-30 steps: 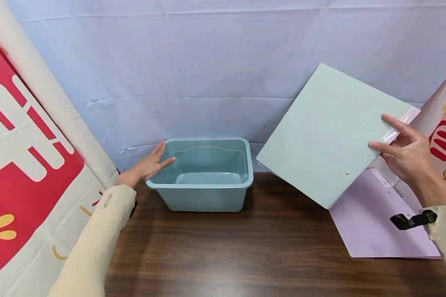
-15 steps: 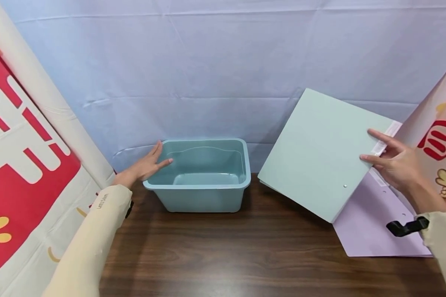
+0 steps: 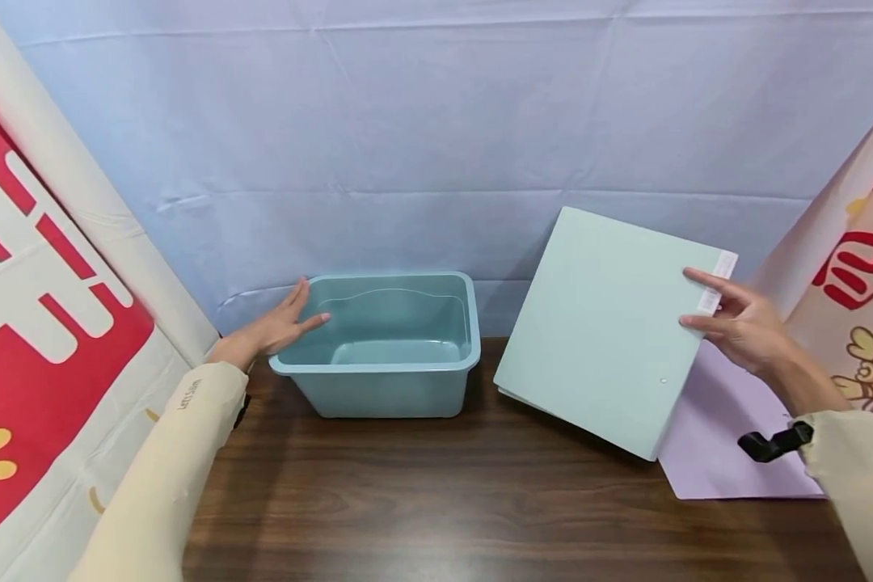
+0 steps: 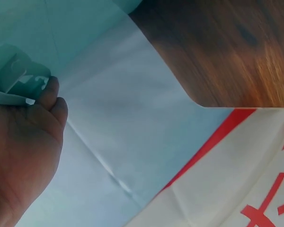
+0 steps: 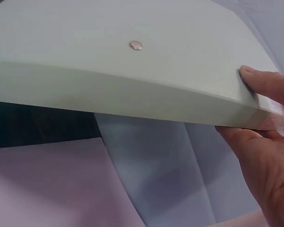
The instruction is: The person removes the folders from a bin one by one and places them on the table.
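In the head view my right hand (image 3: pixel 742 323) grips a mint-green binder (image 3: pixel 604 331) by its labelled short edge, with the thumb and a finger lying on the cover. The binder leans, its far edge raised and its lower edge close over the table. A small metal rivet (image 5: pixel 136 45) and the binder's spine show in the right wrist view. My left hand (image 3: pixel 272 327) lies at the left rim of a blue-green plastic bin (image 3: pixel 381 392). Its fingers are straight, and the thumb reaches over the bin's inside.
Under the binder and my right wrist lies a lilac folder (image 3: pixel 727 453). Bin and folder stand on a dark wooden table (image 3: pixel 422 501). A pale blue cloth (image 3: pixel 436 121) hangs behind, with printed red and white cloth (image 3: pixel 51 307) at the left and more at the right.
My right hand has brought the mint-green binder down and to the left, nearer the table and the bin. My left hand keeps its place at the bin's rim.
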Available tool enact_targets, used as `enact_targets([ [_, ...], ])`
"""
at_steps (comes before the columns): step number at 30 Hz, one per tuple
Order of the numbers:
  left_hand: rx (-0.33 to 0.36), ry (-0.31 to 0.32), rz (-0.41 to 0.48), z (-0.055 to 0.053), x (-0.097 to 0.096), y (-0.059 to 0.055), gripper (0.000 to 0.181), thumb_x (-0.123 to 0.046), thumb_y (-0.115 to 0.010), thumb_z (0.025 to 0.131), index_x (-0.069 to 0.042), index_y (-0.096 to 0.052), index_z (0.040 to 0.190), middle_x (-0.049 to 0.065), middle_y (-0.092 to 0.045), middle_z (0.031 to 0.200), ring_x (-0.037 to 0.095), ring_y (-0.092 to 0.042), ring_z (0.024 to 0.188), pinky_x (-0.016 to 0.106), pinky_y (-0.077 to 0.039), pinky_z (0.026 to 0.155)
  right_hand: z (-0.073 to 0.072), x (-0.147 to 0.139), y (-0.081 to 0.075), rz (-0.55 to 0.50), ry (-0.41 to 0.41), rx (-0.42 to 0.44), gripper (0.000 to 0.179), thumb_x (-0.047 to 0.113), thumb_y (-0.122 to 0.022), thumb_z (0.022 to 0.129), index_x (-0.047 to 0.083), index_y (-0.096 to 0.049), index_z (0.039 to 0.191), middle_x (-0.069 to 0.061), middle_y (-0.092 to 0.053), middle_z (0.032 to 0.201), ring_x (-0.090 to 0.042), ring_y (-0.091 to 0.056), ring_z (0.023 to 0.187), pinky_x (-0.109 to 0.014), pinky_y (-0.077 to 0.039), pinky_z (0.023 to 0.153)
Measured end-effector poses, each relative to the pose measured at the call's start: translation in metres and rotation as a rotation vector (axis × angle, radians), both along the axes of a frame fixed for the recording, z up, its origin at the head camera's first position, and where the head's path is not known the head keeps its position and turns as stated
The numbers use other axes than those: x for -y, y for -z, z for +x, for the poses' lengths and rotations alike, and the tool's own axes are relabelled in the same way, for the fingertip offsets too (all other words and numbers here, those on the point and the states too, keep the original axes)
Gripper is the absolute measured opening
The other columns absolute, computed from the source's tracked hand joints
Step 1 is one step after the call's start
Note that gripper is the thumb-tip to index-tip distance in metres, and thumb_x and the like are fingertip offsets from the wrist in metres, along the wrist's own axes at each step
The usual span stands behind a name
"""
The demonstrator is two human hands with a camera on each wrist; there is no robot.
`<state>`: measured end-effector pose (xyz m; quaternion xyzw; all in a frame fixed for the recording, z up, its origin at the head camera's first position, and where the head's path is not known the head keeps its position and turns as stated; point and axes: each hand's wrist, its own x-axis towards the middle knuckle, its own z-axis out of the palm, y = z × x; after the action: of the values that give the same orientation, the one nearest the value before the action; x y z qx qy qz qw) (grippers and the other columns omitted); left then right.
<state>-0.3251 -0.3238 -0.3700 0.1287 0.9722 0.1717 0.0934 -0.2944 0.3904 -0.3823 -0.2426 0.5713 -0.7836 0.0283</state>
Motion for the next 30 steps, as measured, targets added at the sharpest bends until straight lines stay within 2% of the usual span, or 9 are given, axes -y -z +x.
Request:
enact_targets([
  [5, 0.008, -0.004, 0.014, 0.001, 0.007, 0.002, 0.094, -0.070, -0.033, 0.095, -0.020, 0.021, 0.154, 0.002, 0.026, 0.161, 0.033, 0.010, 0.149, 0.064, -0.009, 0.114, -0.006, 0.007, 0.010, 0.047, -0.079, 0.031, 0.079, -0.035, -0.040, 0.084, -0.002, -0.024, 0.153, -0.014, -0.060, 0.127, -0.019, -0.065, 0.112, -0.032, -0.056, 0.082],
  [10, 0.003, -0.004, 0.022, 0.000, 0.011, 0.003, 0.093, -0.068, -0.035, 0.096, -0.020, 0.019, 0.154, 0.002, 0.025, 0.161, 0.034, 0.010, 0.149, 0.065, -0.008, 0.113, -0.012, 0.017, 0.017, 0.170, -0.090, 0.103, 0.077, -0.029, -0.045, 0.087, 0.002, -0.025, 0.154, -0.013, -0.061, 0.121, -0.017, -0.065, 0.106, -0.031, -0.057, 0.081],
  [14, 0.001, -0.006, 0.019, 0.000, 0.012, 0.003, 0.094, -0.071, -0.034, 0.094, -0.021, 0.020, 0.154, 0.001, 0.026, 0.161, 0.033, 0.011, 0.149, 0.065, -0.008, 0.113, -0.016, 0.023, 0.023, 0.215, -0.115, 0.158, 0.077, -0.025, -0.047, 0.088, 0.004, -0.023, 0.155, -0.010, -0.063, 0.119, -0.015, -0.065, 0.103, -0.032, -0.057, 0.080],
  [17, 0.001, -0.011, 0.022, 0.000, 0.012, 0.002, 0.094, -0.071, -0.034, 0.094, -0.023, 0.020, 0.154, 0.000, 0.025, 0.161, 0.032, 0.011, 0.150, 0.065, -0.008, 0.113, -0.021, 0.026, 0.028, 0.235, -0.135, 0.179, 0.077, -0.025, -0.048, 0.088, 0.005, -0.023, 0.155, -0.005, -0.064, 0.095, -0.012, -0.065, 0.086, -0.028, -0.057, 0.072],
  [20, 0.005, -0.012, 0.018, 0.000, 0.011, 0.002, 0.092, -0.068, -0.035, 0.096, -0.023, 0.021, 0.154, 0.000, 0.026, 0.161, 0.033, 0.011, 0.149, 0.065, -0.008, 0.113, -0.026, 0.028, 0.032, 0.276, -0.148, 0.191, 0.077, -0.023, -0.049, 0.089, 0.007, -0.025, 0.155, 0.001, -0.050, 0.070, -0.010, -0.054, 0.066, -0.025, -0.053, 0.063],
  [22, 0.000, -0.012, 0.011, 0.000, 0.011, 0.002, 0.092, -0.066, -0.036, 0.097, -0.022, 0.020, 0.154, 0.000, 0.026, 0.161, 0.033, 0.010, 0.149, 0.065, -0.008, 0.113, -0.029, 0.029, 0.034, 0.303, -0.158, 0.197, 0.076, -0.021, -0.050, 0.090, 0.008, -0.025, 0.156, 0.003, -0.040, 0.063, -0.009, -0.046, 0.058, -0.023, -0.049, 0.057],
  [24, -0.005, -0.011, 0.000, 0.000, 0.011, 0.002, 0.092, -0.067, -0.035, 0.096, -0.021, 0.020, 0.154, 0.001, 0.025, 0.161, 0.034, 0.010, 0.149, 0.064, -0.009, 0.113, -0.032, 0.031, 0.035, 0.317, -0.176, 0.214, 0.077, -0.020, -0.050, 0.090, 0.009, -0.024, 0.156, 0.003, -0.039, 0.064, -0.009, -0.047, 0.058, -0.024, -0.050, 0.059],
  [28, -0.016, -0.014, -0.007, 0.000, 0.011, 0.004, 0.094, -0.070, -0.034, 0.095, -0.021, 0.020, 0.154, 0.001, 0.024, 0.161, 0.033, 0.009, 0.150, 0.064, -0.009, 0.114, -0.037, 0.035, 0.038, 0.318, -0.215, 0.242, 0.077, -0.020, -0.050, 0.090, 0.007, -0.022, 0.156, -0.002, -0.058, 0.097, -0.013, -0.065, 0.085, -0.031, -0.057, 0.073],
  [30, -0.018, -0.017, -0.003, 0.001, 0.010, 0.004, 0.094, -0.070, -0.034, 0.095, -0.021, 0.019, 0.154, 0.001, 0.024, 0.161, 0.033, 0.009, 0.150, 0.064, -0.010, 0.114, -0.040, 0.038, 0.040, 0.340, -0.216, 0.249, 0.076, -0.019, -0.051, 0.090, 0.007, -0.022, 0.156, -0.001, -0.058, 0.095, -0.013, -0.065, 0.086, -0.031, -0.058, 0.073],
])
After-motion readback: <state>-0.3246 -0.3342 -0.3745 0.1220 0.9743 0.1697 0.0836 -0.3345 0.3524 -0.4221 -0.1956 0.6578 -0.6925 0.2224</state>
